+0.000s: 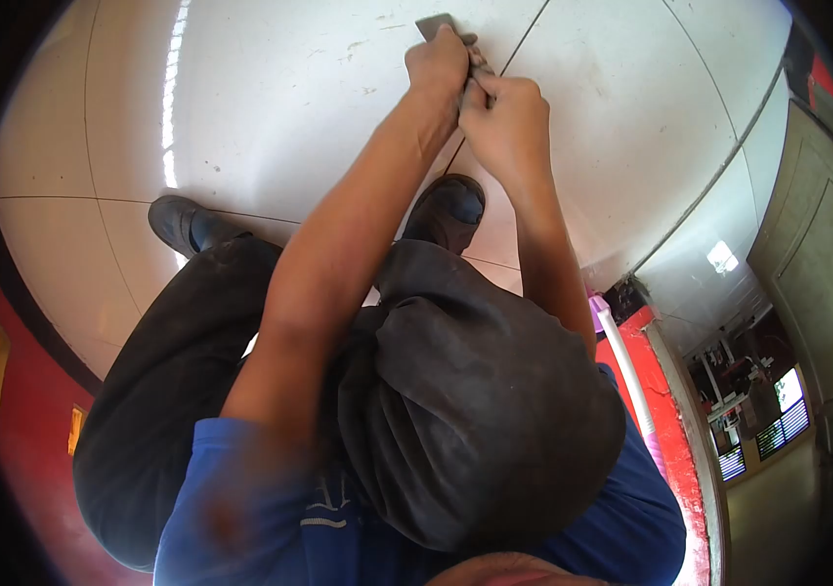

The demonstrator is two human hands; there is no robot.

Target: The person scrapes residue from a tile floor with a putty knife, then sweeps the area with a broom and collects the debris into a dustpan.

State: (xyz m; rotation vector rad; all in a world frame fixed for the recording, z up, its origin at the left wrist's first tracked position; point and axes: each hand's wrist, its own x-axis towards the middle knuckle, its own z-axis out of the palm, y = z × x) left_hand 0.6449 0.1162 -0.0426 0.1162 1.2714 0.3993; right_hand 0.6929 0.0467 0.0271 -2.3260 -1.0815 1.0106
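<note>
Both my hands are close together over the pale tiled floor (279, 88), at the top of the view. My left hand (439, 63) is closed around a flat grey scraper (433, 23), whose broad end shows beyond the knuckles. Just below and to the right, my right hand (506, 122) is closed in a pinch, its fingertips at the left hand's fingers. What lies between its fingertips is too small and covered to make out.
My dark boots (446, 210) stand on the tiles, below bent knees in dark trousers (494, 391). A red wall (25, 430) is at the left. To the right are a white-and-purple handle (626, 361) and a door (812, 234). Dark joint lines cross the floor.
</note>
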